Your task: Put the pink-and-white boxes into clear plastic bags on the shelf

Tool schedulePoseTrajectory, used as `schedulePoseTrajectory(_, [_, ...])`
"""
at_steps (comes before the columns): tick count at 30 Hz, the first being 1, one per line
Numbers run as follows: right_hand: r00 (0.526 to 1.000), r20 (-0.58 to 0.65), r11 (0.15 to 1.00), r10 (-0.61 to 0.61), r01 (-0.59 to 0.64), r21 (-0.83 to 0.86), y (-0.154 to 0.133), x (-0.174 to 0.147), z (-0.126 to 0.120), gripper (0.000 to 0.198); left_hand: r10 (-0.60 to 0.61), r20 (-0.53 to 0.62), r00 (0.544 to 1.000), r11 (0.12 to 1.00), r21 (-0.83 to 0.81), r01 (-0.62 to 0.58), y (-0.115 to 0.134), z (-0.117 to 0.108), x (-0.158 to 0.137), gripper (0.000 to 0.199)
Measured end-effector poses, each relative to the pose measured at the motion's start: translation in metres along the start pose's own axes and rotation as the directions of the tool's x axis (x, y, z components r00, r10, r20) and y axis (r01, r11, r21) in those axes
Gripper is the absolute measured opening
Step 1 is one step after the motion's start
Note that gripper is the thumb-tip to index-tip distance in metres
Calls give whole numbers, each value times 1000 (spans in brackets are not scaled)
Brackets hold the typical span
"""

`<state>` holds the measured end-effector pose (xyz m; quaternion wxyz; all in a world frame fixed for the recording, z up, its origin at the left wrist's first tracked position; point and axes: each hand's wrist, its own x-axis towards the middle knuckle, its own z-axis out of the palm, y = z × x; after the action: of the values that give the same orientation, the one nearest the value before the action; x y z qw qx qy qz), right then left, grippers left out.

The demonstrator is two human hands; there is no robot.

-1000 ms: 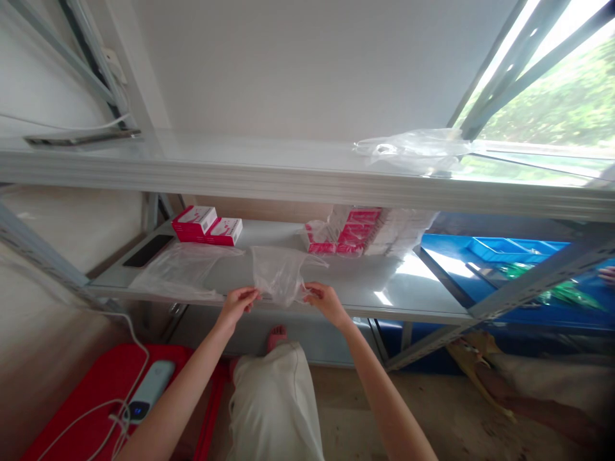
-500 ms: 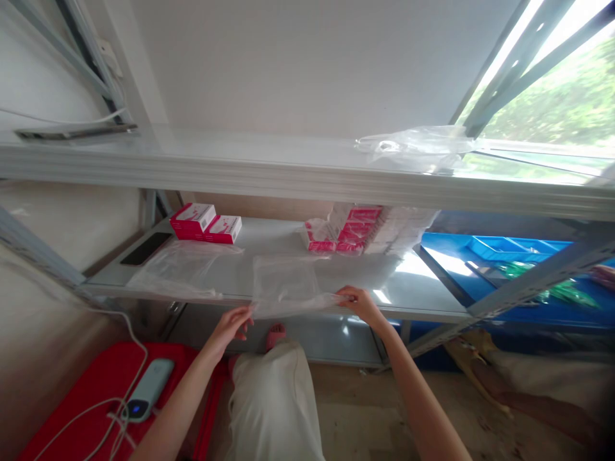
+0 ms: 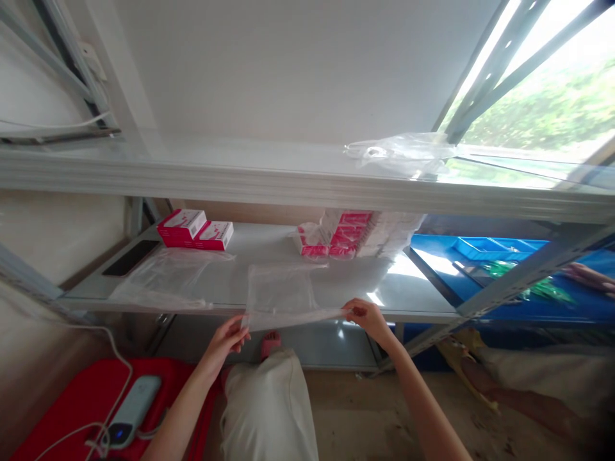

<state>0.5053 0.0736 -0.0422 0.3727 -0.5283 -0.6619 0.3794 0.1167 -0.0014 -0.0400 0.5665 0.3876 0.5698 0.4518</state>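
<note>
A clear plastic bag (image 3: 278, 291) lies partly on the grey shelf, its near edge stretched between my hands at the shelf's front. My left hand (image 3: 229, 338) pinches the bag's left corner. At the right end, my right hand (image 3: 368, 318) grips the opposite corner between thumb and fingers. Another clear plastic bag (image 3: 168, 278) lies flat on the shelf to the left. Behind it sit pink-and-white boxes (image 3: 195, 229). Farther right, pink boxes wrapped in clear plastic (image 3: 346, 234) stand in a row.
A dark phone (image 3: 131, 258) lies at the shelf's left end. Crumpled plastic (image 3: 401, 153) rests on the upper shelf (image 3: 240, 182). A power bank (image 3: 134, 410) with a white cable sits on a red stool (image 3: 72, 410). Another person's hand (image 3: 590, 276) is near green packets (image 3: 528, 282) on a blue surface.
The view has shifted slightly. My right hand has drawn a little away from the left, pulling the bag's edge tauter. The other person's hand shows more clearly at far right.
</note>
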Motion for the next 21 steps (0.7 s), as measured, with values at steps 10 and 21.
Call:
schedulePoseTrajectory(10, [934, 345, 996, 90, -88, -22, -20, -16, -15, 37, -42, 96, 995, 999, -17, 44, -11, 1, -2, 73])
schedulePoseTrajectory(21, [923, 219, 861, -315, 375, -344, -129, 86, 67, 34, -1, 55, 998, 1000, -6, 2, -15, 3, 2, 81])
